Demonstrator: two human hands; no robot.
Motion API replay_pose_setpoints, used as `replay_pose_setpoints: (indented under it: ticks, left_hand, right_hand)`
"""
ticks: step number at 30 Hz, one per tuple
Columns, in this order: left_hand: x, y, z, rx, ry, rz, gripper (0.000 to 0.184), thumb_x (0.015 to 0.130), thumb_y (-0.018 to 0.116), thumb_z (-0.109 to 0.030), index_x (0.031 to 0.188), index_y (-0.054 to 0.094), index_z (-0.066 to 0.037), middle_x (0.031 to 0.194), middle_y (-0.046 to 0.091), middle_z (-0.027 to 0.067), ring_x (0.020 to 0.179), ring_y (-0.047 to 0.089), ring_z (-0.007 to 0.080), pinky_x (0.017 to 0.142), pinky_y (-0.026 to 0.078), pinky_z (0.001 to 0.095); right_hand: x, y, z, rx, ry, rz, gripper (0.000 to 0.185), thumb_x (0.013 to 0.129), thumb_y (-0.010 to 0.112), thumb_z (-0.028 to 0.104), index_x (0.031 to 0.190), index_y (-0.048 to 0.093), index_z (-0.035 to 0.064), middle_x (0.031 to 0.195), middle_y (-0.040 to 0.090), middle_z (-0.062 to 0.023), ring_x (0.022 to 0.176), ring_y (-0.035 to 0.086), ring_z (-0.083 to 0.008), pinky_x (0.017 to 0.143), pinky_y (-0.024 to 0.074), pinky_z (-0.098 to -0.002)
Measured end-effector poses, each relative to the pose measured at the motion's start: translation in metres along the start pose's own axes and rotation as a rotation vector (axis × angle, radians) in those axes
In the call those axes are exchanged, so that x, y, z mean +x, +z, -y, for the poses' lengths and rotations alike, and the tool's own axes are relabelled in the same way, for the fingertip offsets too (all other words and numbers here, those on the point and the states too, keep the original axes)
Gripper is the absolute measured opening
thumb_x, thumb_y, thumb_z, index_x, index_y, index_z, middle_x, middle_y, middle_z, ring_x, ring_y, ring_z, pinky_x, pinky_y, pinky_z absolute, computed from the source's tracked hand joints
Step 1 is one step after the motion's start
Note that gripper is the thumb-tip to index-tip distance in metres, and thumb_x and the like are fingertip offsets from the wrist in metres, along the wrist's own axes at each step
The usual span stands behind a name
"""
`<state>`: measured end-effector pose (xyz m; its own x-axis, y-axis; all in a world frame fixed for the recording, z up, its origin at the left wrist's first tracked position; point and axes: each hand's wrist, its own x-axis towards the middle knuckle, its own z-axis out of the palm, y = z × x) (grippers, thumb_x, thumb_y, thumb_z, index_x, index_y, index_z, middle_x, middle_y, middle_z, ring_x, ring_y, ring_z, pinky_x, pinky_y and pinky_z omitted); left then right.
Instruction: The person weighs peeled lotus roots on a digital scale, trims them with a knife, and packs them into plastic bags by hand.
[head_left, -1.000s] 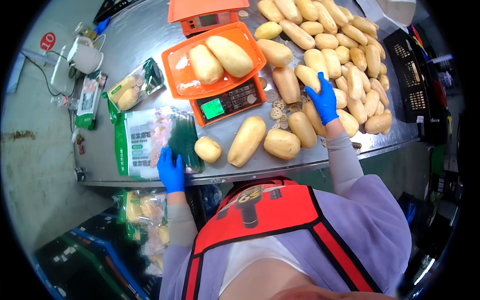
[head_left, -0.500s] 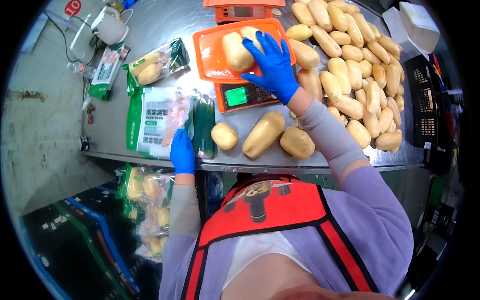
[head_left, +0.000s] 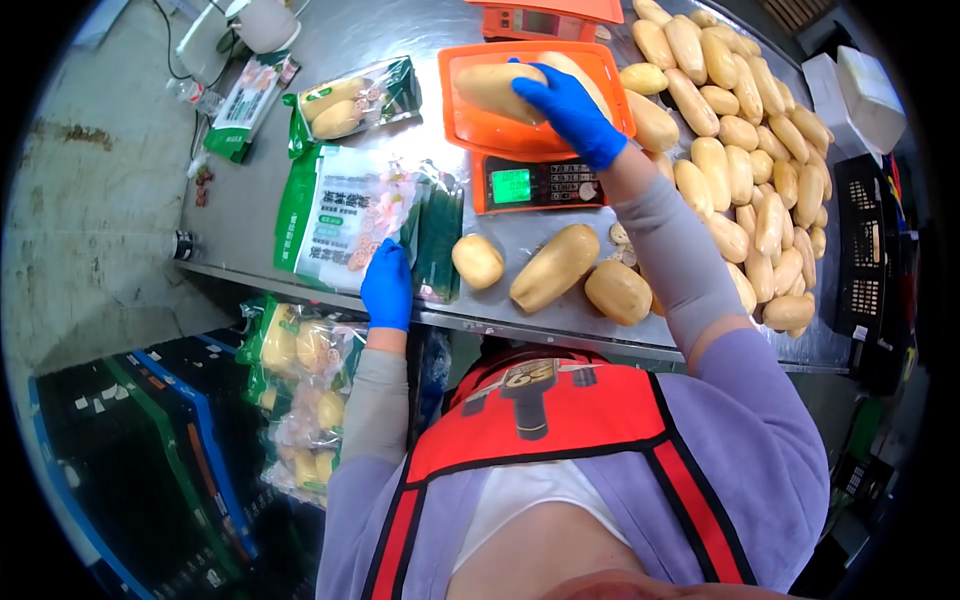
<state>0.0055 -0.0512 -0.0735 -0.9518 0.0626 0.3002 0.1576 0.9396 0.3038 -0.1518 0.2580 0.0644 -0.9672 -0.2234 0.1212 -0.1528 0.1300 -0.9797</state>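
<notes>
My right hand (head_left: 570, 108), in a blue glove, grips the right end of a long pale root piece (head_left: 498, 92) over the orange scale tray (head_left: 462, 128). A second root piece (head_left: 580, 80) lies in the tray behind that hand. The scale display (head_left: 511, 186) glows green. My left hand (head_left: 388, 286), also blue-gloved, pinches the near edge of a stack of printed plastic bags (head_left: 340, 225) lying flat. Its fingertips are close together at the bags' edge. Right of the bags sit a small round root piece (head_left: 477, 262) and a longer one (head_left: 555, 268).
A large pile of root pieces (head_left: 770, 215) covers the table's right side. A filled bag (head_left: 345, 107) lies behind the bag stack. Another orange scale (head_left: 540, 20) stands at the back. Black crates (head_left: 865, 260) are at the right, packed bags (head_left: 300, 400) below the table's left edge.
My right hand moved from the pile to the scale tray and took hold of a root piece, now turned sideways. My left hand stayed at the bags and closed on their edge. The view shifted.
</notes>
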Motion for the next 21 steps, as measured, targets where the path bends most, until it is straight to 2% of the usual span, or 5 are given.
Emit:
replay_pose_setpoints:
  ticks: [5,8,16,19,21]
  left_hand:
    - [0.014,-0.02,-0.006,-0.136,-0.331,0.028,0.012,0.079,0.06,-0.019,0.076,0.062,-0.007,0.081,0.063,0.0106,0.078,0.059,0.0303,0.066,0.047,0.0378]
    - [0.016,-0.029,-0.01,-0.196,-0.257,-0.029,0.013,0.071,0.069,-0.019,0.074,0.062,-0.009,0.083,0.063,0.0101,0.078,0.059,0.0289,0.067,0.045,0.0387]
    - [0.026,-0.045,-0.006,-0.335,-0.213,-0.19,0.013,0.077,0.064,-0.016,0.078,0.06,-0.003,0.093,0.064,0.0138,0.081,0.061,0.026,0.073,0.047,0.0354]
    - [0.027,-0.041,-0.001,-0.872,-0.527,-0.288,0.014,0.079,0.061,-0.013,0.077,0.055,0.0,0.105,0.06,0.0181,0.094,0.058,0.0272,0.083,0.043,0.0329]
    - [0.025,-0.04,-0.003,-0.814,-0.474,-0.23,0.011,0.08,0.059,-0.01,0.08,0.055,0.0,0.106,0.059,0.0195,0.099,0.056,0.0278,0.087,0.041,0.0334]
  right_hand:
    - [-0.037,0.034,0.028,1.053,0.337,0.168,0.04,0.092,0.043,0.029,0.119,0.046,-0.0009,0.105,0.059,-0.0102,0.102,0.055,-0.0185,0.086,0.0455,-0.0338]
    - [-0.056,0.061,0.033,1.122,0.511,0.321,0.051,0.09,0.044,0.036,0.128,0.038,0.0039,0.119,0.051,-0.0097,0.105,0.053,-0.0193,0.082,0.046,-0.036]
    - [-0.084,0.13,-0.025,0.761,0.529,0.442,0.058,0.076,0.064,0.021,0.127,0.041,0.0079,0.114,0.051,-0.0053,0.095,0.053,-0.0175,0.075,0.0468,-0.0285]
    - [-0.094,0.139,-0.04,0.479,0.354,0.421,0.057,0.076,0.064,0.022,0.126,0.042,0.0049,0.115,0.053,-0.0087,0.097,0.055,-0.0187,0.078,0.0467,-0.0312]
    - [-0.095,0.147,-0.04,0.02,-0.135,0.293,0.06,0.075,0.065,0.024,0.126,0.042,0.004,0.116,0.054,-0.0148,0.1,0.057,-0.0221,0.081,0.0465,-0.0348]
